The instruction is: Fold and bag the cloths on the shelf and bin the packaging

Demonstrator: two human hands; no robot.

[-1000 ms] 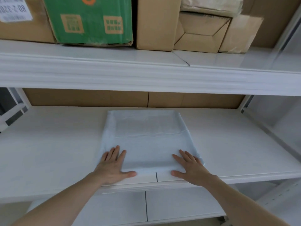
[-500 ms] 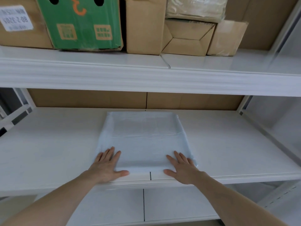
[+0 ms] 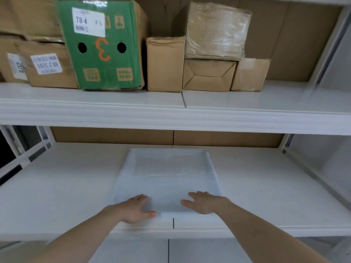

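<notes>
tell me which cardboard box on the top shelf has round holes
The green cardboard box with the orange 3; the brown boxes beside it show none.

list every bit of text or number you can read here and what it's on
"78-4": white label on the tall green cardboard box; the line beneath is blurred.
"3": orange print on that box's front.
"80-2 3205": upside-down white label on the low brown cardboard box.
Far-left label and the box's small panels: too blurred.

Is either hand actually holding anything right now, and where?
The left hand seems to pinch the near-left corner of the pale blue folded cloth; the right hand rests flat on its near-right edge.
</notes>
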